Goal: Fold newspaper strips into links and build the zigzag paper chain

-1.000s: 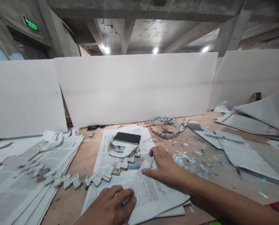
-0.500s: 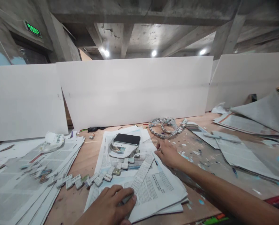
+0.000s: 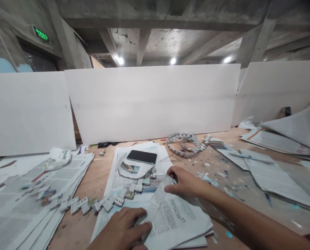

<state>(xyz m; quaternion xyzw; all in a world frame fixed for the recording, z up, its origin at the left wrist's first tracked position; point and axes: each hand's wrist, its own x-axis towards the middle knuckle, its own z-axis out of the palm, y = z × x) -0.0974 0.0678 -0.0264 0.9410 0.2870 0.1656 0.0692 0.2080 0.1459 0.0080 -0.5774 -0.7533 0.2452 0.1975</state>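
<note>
A folded newspaper strip (image 3: 157, 201) lies slantwise on a stack of newspaper sheets (image 3: 182, 222). My right hand (image 3: 187, 182) has its thumb and curled index finger at the strip's upper end, one at either edge. At the lower end, my left hand (image 3: 122, 227) rests with thumb and index finger apart; its other fingers are partly hidden. A zigzag chain of folded paper links (image 3: 108, 204) runs leftward from the stack. Behind it, a black phone (image 3: 141, 157) lies on a curved white paper piece (image 3: 128, 170).
A coiled paper-link chain (image 3: 183, 144) lies at the back, before a white board (image 3: 155, 100). Layered newspapers (image 3: 76, 173) and a crumpled white bag (image 3: 58, 158) are on the left. More newspapers (image 3: 279, 177) and scattered scraps (image 3: 209, 178) cover the right.
My right hand has come down and left onto the strip's upper end. The thumb and index finger of my left hand have moved apart. The view has shifted slightly.
</note>
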